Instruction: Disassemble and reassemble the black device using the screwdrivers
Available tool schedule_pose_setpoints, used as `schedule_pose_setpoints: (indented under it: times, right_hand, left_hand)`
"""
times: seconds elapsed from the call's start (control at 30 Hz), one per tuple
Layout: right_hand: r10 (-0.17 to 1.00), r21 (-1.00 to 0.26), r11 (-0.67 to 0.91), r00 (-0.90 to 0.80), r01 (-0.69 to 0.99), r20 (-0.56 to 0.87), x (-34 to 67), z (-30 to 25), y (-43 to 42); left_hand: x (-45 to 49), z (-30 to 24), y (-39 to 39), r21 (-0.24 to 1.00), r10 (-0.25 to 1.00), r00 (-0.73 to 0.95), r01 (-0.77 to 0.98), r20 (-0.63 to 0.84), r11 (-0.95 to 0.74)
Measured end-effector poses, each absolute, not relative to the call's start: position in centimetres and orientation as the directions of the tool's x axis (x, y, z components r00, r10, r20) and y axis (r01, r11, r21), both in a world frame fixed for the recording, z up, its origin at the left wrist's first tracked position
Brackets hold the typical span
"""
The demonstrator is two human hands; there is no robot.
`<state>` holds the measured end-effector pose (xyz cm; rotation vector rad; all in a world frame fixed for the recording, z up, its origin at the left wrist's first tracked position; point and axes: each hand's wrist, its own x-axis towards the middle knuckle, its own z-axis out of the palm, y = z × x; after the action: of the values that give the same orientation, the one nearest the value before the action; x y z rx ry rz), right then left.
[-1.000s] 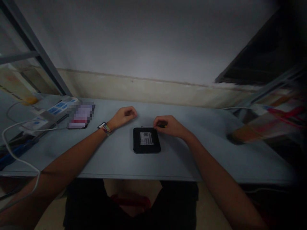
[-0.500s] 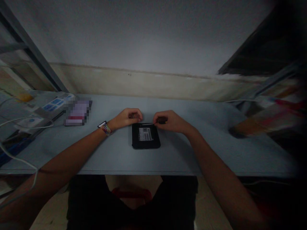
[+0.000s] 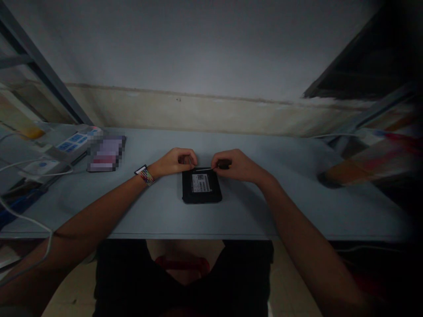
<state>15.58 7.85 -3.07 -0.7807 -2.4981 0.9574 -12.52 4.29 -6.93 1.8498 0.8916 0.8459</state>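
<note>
A flat black box (image 3: 196, 197) with rounded corners and a white printed label (image 3: 201, 183) lies on the table in front of me. My right hand (image 3: 234, 165), closed at the far right corner, grips what looks like a small screwdriver (image 3: 205, 169) with a dark handle. Its thin metal shaft points left along the box's far edge. At the far left corner is my left hand (image 3: 176, 160), fingers curled in and thumb close to the shaft's tip. What its fingertips pinch, if anything, is too small to make out. A patterned band circles the left wrist.
On the left of the table (image 3: 158, 211) are a phone (image 3: 107, 152), partly pixelated, and a white power strip (image 3: 71, 143) with blue sockets. A white cable (image 3: 29, 218) hangs over my left forearm. At right lies an orange, blurred item (image 3: 350, 169). A wall stands behind.
The camera view has shifted very slightly. Both hands keep their places at the box's far edge, and the screwdriver shaft still lies along it.
</note>
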Motion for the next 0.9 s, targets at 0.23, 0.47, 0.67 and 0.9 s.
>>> schedule_pose_setpoints:
  times: [0.23,0.47,0.67,0.9]
  right_hand:
    - [0.616,-0.689,0.624,-0.774,0.369,0.144,15.64,-2.74,7.69]
    - [0.610,-0.677,0.632,-0.781,0.378,0.133,15.75,-3.14,7.99]
    - [0.602,-0.659,0.648,-0.787,0.383,0.135,15.68,-3.17,7.97]
    - [0.590,-0.641,0.669,-0.793,0.376,0.150,15.67,-3.00,7.95]
  left_hand:
    - [-12.58,-6.96,4.37,0.911,0.837,0.513,0.222,0.194,-0.347]
    - [-12.58,-7.06,4.40,0.911,0.840,0.510,0.230,0.186,-0.342]
    - [-12.60,-6.72,4.30,0.905,0.828,0.534,0.250,0.169,-0.345]
    - [-12.41,-6.59,4.34,0.864,0.825,0.530,0.306,0.196,-0.401]
